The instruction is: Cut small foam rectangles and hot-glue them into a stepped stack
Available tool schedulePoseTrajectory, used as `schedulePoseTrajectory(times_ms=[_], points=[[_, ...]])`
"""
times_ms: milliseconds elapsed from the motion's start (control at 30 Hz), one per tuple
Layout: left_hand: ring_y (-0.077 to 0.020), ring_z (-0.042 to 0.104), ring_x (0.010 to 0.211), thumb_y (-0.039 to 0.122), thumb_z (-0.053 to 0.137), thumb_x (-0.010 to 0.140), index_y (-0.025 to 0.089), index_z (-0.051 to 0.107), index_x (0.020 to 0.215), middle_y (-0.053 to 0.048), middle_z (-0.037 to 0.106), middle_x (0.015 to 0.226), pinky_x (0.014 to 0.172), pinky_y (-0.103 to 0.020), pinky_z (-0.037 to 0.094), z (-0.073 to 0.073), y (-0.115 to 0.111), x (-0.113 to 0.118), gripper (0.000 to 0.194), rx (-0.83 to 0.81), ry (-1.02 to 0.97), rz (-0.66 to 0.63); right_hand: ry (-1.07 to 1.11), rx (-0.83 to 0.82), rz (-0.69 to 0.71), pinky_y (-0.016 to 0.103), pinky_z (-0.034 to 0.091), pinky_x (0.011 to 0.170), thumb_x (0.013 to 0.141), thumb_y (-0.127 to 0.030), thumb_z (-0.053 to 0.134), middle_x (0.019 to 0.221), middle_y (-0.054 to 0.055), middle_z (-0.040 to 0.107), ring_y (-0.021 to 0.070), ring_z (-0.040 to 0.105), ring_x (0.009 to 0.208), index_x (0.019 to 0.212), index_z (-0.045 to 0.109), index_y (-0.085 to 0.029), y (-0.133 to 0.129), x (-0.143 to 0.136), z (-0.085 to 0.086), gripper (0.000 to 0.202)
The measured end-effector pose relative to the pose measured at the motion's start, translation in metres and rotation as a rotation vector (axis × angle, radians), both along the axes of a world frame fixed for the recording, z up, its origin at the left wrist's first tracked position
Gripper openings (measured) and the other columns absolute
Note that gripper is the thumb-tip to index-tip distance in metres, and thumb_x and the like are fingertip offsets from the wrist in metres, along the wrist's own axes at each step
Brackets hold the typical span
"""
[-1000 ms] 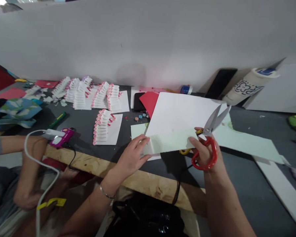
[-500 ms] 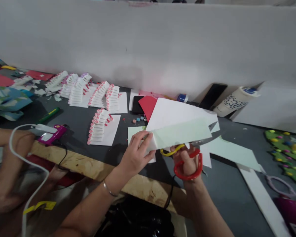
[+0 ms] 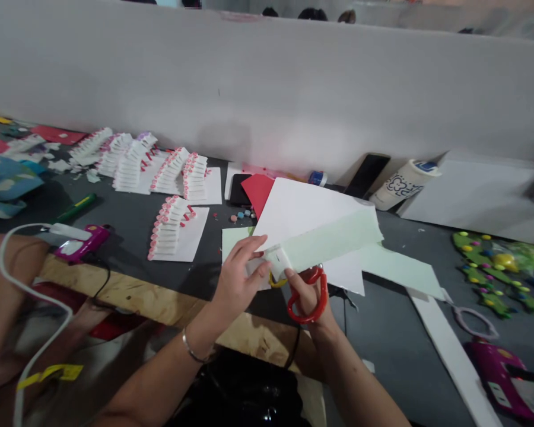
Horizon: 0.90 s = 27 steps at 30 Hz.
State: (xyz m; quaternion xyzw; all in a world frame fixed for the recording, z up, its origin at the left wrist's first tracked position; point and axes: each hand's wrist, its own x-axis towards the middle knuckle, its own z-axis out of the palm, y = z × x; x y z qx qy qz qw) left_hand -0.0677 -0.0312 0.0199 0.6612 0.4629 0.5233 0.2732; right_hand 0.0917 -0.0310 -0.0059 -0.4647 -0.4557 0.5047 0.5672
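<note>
A pale green paper strip [image 3: 338,234] stretches across a white sheet [image 3: 302,198], its near end showing a small white folded flap [image 3: 279,259]. My left hand [image 3: 238,276] is beside that end, thumb and fingers apart, seemingly holding nothing. My right hand [image 3: 309,293] is closed around scissors [image 3: 324,296] with red and yellow handles; their blades are mostly hidden. Its thumb presses on the strip just below the flap. Another pale green strip [image 3: 400,267] lies to the right.
Cards with rows of pink-tipped white clips [image 3: 171,228] lie left. A green pen [image 3: 76,206] and a purple glue gun [image 3: 84,243] are nearby. At the back are a phone [image 3: 367,175] and a paper cup [image 3: 404,184]; another purple tool [image 3: 511,379] lies right. A person's arm [image 3: 4,284] shows at left.
My right hand has moved left with the scissors, and its thumb now presses on the strip's near end. My left fingers have come off the paper and spread. The camera view has shifted slightly.
</note>
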Motion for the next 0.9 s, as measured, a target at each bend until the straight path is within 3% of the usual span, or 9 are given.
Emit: schedulePoseTrajectory(times_ms=[167, 300, 433, 700, 900], points=[[-0.0178, 0.072, 0.075, 0.039, 0.071, 0.083, 0.019, 0.077, 0.104, -0.008, 0.075, 0.106, 0.065, -0.03, 0.065, -0.001, 0.006, -0.004, 0.03, -0.322, -0.3, -0.048, 0.126, 0.003, 0.009, 0.049, 0.052, 0.095, 0.068, -0.042, 0.081, 0.089, 0.005, 0.073, 0.0276, 0.069, 0.094, 0.101, 0.063, -0.025, 0.001, -0.009, 0.002, 0.041], [-0.0183, 0.073, 0.074, 0.042, 0.077, 0.075, 0.019, 0.078, 0.105, -0.007, 0.077, 0.1, 0.066, -0.032, 0.067, -0.01, 0.008, -0.003, 0.037, -0.402, -0.463, 0.064, 0.285, 0.017, 0.042, 0.047, 0.054, 0.092, 0.065, -0.039, 0.084, 0.098, 0.004, 0.072, 0.0261, 0.07, 0.095, 0.108, 0.058, -0.027, 0.003, -0.012, -0.009, 0.052], [-0.0194, 0.073, 0.083, 0.044, 0.078, 0.075, 0.02, 0.077, 0.107, -0.006, 0.076, 0.107, 0.07, -0.033, 0.067, -0.018, 0.006, 0.0, 0.04, -0.408, -0.524, 0.137, 0.339, -0.008, 0.021, 0.044, 0.057, 0.087, 0.062, -0.033, 0.087, 0.099, 0.003, 0.071, 0.025, 0.069, 0.095, 0.109, 0.054, -0.03, 0.004, -0.013, -0.019, 0.058], [-0.0211, 0.072, 0.094, 0.043, 0.076, 0.078, 0.021, 0.077, 0.106, -0.006, 0.074, 0.111, 0.076, -0.034, 0.067, -0.018, -0.001, 0.009, 0.036, -0.335, -0.516, 0.198, 0.321, 0.0, -0.002, 0.042, 0.058, 0.084, 0.067, -0.033, 0.084, 0.091, 0.0, 0.068, 0.0228, 0.069, 0.091, 0.109, 0.053, -0.031, 0.003, -0.011, -0.02, 0.052], [-0.0199, 0.071, 0.092, 0.041, 0.074, 0.08, 0.021, 0.078, 0.104, -0.007, 0.073, 0.11, 0.074, -0.032, 0.066, -0.018, -0.006, 0.012, 0.032, -0.308, -0.487, 0.194, 0.263, -0.004, -0.005, 0.041, 0.056, 0.091, 0.067, -0.034, 0.083, 0.106, 0.003, 0.07, 0.0234, 0.068, 0.099, 0.109, 0.054, -0.028, 0.003, -0.009, -0.02, 0.052]])
